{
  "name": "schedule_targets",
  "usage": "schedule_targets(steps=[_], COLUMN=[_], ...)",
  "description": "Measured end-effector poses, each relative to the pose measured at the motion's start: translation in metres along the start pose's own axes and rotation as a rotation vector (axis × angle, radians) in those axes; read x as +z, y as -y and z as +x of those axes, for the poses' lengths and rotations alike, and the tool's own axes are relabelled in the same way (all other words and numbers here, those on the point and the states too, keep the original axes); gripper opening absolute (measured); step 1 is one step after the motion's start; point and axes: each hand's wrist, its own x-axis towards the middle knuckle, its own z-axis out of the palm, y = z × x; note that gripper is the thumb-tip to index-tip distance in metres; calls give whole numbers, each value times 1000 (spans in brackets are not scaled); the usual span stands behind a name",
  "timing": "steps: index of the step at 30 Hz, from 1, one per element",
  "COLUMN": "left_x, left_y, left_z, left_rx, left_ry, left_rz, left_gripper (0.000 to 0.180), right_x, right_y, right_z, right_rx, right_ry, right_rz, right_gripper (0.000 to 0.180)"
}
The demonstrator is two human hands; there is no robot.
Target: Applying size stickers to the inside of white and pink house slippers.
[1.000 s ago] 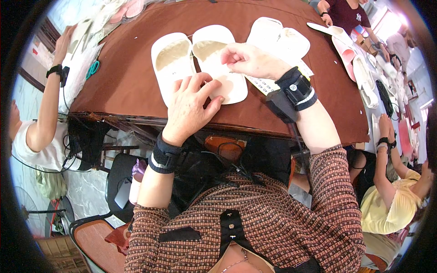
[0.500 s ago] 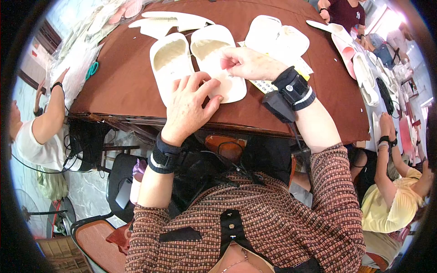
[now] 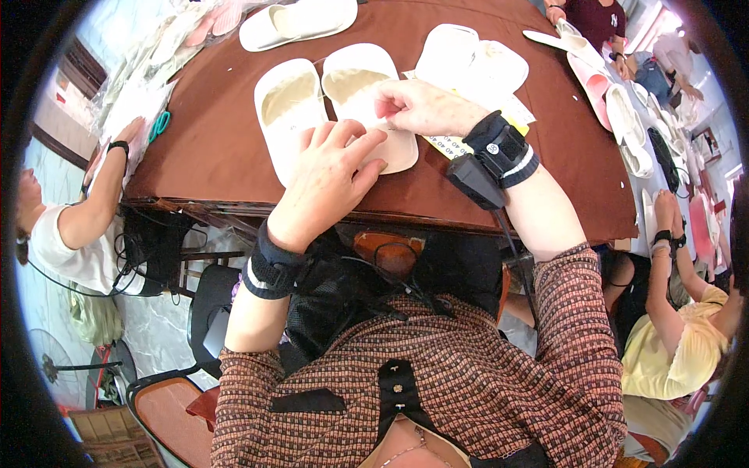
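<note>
A pair of white slippers lies side by side before me, the left slipper point(image 3: 287, 97) and the right slipper point(image 3: 360, 66), toes pointing away. My left hand point(image 3: 331, 175) rests across their heel ends, its fingers apart and partly covering both. Over the right slipper's insole, my right hand point(image 3: 429, 108) comes in from the right with fingertips pinched together. Whatever is in that pinch is too small to make out. Under my right wrist is a sheet of yellow and white labels point(image 3: 446, 146).
More white slippers lie at the far edge point(image 3: 300, 22) and far right point(image 3: 468, 58) of the brown-covered table point(image 3: 203, 117). Teal scissors point(image 3: 159, 126) sit by clear plastic bags on the left. Co-workers sit at both sides; a slipper-covered table stands to the right.
The white slippers at the far edge have moved back and now lie differently. The left co-worker's arm has shifted. My hands have barely moved, the left wrist slightly to the left.
</note>
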Motion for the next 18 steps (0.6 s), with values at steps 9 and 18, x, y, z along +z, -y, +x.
schedule_targets(steps=[9, 18], left_x=[6, 11], left_y=[-4, -1], left_z=[5, 5], left_rx=[-77, -64], left_ry=[95, 99], left_rz=[29, 80], left_gripper=[35, 36], right_x=[3, 2], right_y=[4, 13], right_z=[-1, -3], right_rx=[-9, -32], right_ry=[-5, -16], right_rz=[-23, -82], right_gripper=[20, 21])
